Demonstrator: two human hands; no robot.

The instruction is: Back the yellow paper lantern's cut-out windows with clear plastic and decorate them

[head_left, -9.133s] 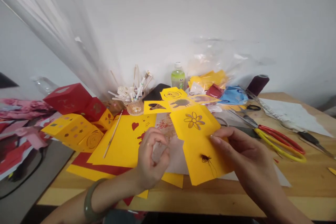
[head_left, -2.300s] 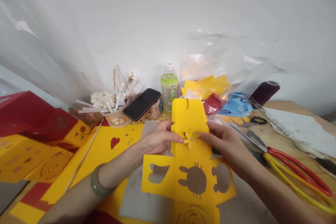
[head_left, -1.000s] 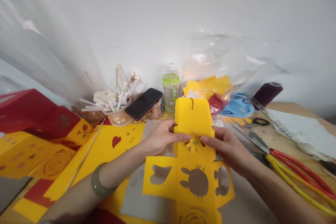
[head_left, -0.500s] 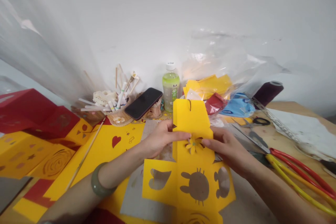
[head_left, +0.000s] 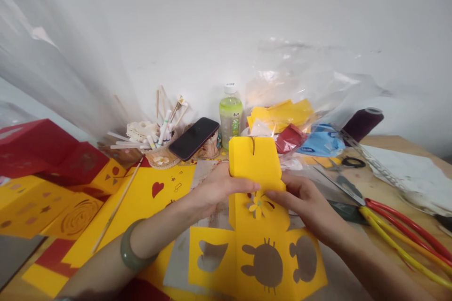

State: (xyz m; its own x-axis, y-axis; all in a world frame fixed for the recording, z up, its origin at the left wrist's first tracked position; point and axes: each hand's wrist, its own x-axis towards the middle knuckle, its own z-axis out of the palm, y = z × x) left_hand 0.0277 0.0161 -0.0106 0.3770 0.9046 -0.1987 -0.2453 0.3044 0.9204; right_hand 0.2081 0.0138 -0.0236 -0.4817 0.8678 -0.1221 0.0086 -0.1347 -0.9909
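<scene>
Wooden worktop (head_left: 391, 141) against a plain pale wall (head_left: 194, 23), crowded. Landmark: the green drink bottle (head_left: 230, 115), upright near the wall. Just left of bottle: black phone (head_left: 194, 138), tilted; farther left, a holder (head_left: 161, 159) of markers and sticks. Far left of bottle: red boxes (head_left: 37, 146) and a yellow box (head_left: 42, 209) with cut-outs. Right of bottle: clear plastic bag (head_left: 282, 87) with yellow paper, blue packet (head_left: 323, 143), then dark spool (head_left: 363, 124). Well right and nearer the viewer than bottle: scissors (head_left: 383, 205), red and yellow handles.

Yellow card (head_left: 243, 221), cross-shaped: in front of bottle, slightly right of it, between the hands. Long axis runs from viewer toward wall; far tab, with a dark thin loop at its edge, points to the wall just right of bottle. Side flaps spread left and right. Flower (head_left: 259, 207), pale green centre, on the panel nearer bottle; rabbit-shaped hole on the next panel toward viewer, ears left.

Left hand (head_left: 221, 190) comes in from left-front of bottle, green bangle (head_left: 136, 247) on wrist, thumb flat across card above flower. Right hand (head_left: 303, 195) from right-front, thumb beside flower. Fingers of both narrow, holding the card's edges; undersides hidden, exact grip there can't tell.
</scene>
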